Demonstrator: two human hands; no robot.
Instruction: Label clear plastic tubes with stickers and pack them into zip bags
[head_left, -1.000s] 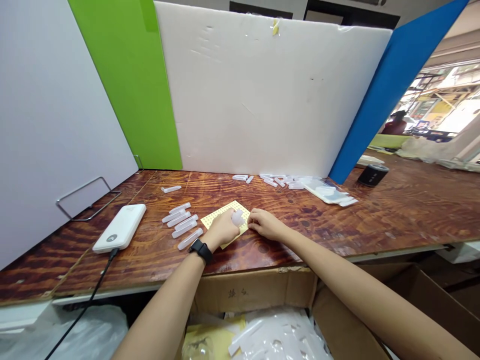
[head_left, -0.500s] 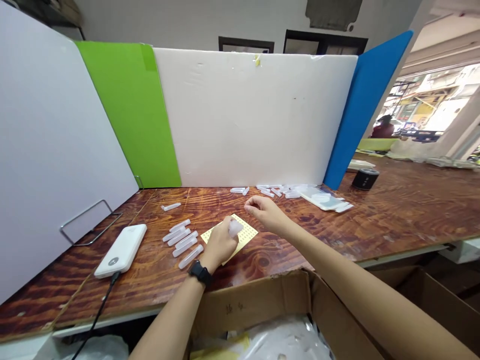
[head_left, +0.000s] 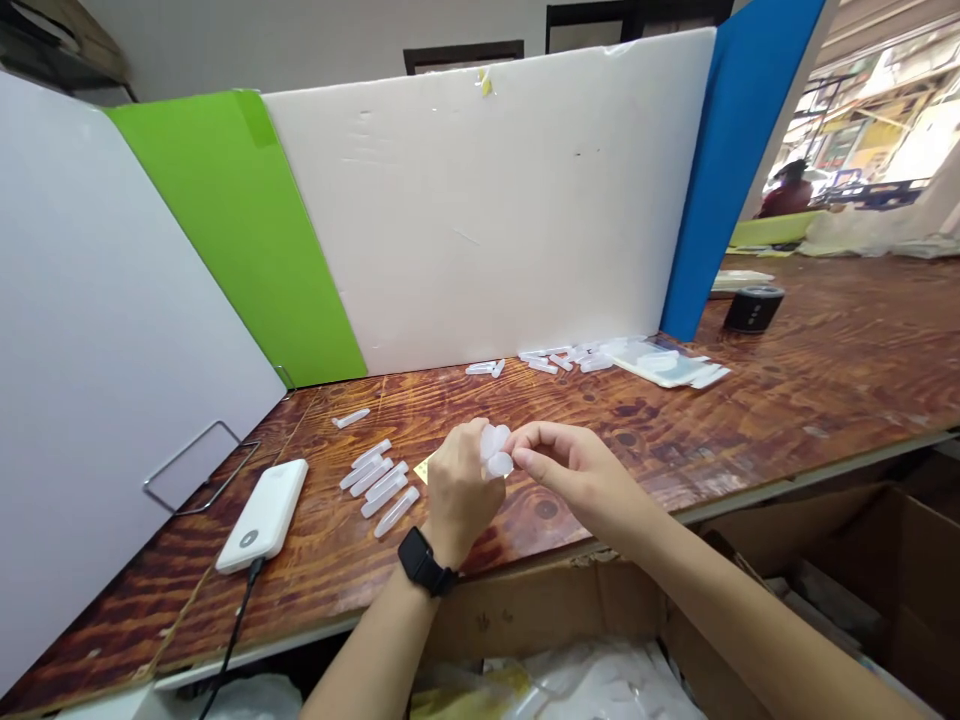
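Note:
My left hand [head_left: 461, 495], with a black watch on the wrist, is closed round a small clear plastic tube [head_left: 495, 448] held above the table. My right hand [head_left: 574, 470] pinches at the open end of that same tube, fingertips against it. A yellow dotted sheet [head_left: 422, 468] lies on the wooden table under my hands, mostly hidden. Just left of my left hand lies a row of several clear tubes [head_left: 380, 484], with one more tube [head_left: 351, 418] lying apart farther back.
A white power bank [head_left: 262, 515] with a black cable lies at the left. More tubes and plastic bags [head_left: 660, 362] sit by the white partition [head_left: 487, 210]. A black round object [head_left: 754, 306] stands beyond the blue panel. An open cardboard box [head_left: 525, 610] is below the table edge.
My left hand lifted the tube off the yellow sheet. My right hand went out toward the back, then came back to the tube's end. The view tilted.

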